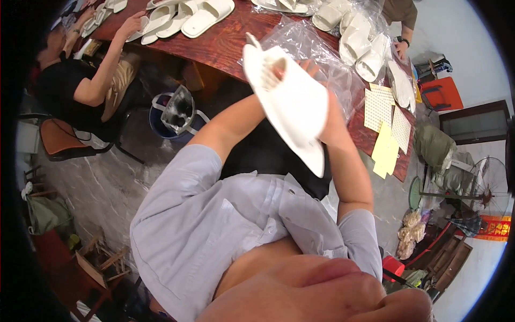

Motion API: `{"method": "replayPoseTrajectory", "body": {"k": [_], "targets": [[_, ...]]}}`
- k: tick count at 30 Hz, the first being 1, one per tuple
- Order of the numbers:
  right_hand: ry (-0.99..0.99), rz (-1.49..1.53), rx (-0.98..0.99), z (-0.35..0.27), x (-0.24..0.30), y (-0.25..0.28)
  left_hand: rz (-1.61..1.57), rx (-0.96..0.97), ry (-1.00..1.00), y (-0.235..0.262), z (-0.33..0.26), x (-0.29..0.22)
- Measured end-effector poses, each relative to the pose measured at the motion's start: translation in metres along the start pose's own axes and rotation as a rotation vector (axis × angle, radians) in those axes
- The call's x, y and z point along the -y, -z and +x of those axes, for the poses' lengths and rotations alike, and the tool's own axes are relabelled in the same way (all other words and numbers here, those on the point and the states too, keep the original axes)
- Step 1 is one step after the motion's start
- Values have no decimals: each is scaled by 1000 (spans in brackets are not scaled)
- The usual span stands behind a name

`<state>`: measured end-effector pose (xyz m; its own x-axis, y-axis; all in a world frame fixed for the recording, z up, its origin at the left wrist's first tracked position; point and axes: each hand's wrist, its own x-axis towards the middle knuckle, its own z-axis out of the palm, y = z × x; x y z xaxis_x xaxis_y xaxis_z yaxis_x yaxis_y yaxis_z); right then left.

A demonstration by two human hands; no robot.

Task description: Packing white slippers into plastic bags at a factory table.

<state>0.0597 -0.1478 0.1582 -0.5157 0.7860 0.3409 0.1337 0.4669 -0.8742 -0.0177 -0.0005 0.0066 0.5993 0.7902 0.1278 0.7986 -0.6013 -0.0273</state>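
A white slipper [298,99] is held up tilted in front of my chest, above the near edge of the table. My right hand [333,121] grips it along its right side, with fingertips showing past its far edge. My left forearm runs behind the slipper, and most of my left hand [278,68] is hidden there; a bit of skin shows in the slipper's opening. A second white tip stands out at the upper end, and I cannot tell whether two slippers are held together. Just beyond lies a clear plastic bag [306,40] on the table.
The red-brown table [214,51] carries white slippers [206,17], bagged slippers [365,48], sticker sheets [378,107] and yellow paper [385,150]. A co-worker [80,86] sits at the left; another person's hand [401,49] is at the right. A blue bucket [161,121] stands below.
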Motion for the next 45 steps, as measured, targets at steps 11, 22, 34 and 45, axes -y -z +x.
{"method": "replayPoseTrajectory", "body": {"k": [11, 22, 34, 45], "targets": [[41, -898, -265, 17, -208, 136, -209, -165, 59, 4, -4, -2], [2, -1148, 9, 14, -202, 135, -1287, -607, 495, 4, -4, 21], [-154, -609, -407, -33, -151, 97, -765, -660, 329, -10, -4, 20], [-75, -740, -414, -41, -163, 78, -741, -604, 340, -4, -5, 14]]}}
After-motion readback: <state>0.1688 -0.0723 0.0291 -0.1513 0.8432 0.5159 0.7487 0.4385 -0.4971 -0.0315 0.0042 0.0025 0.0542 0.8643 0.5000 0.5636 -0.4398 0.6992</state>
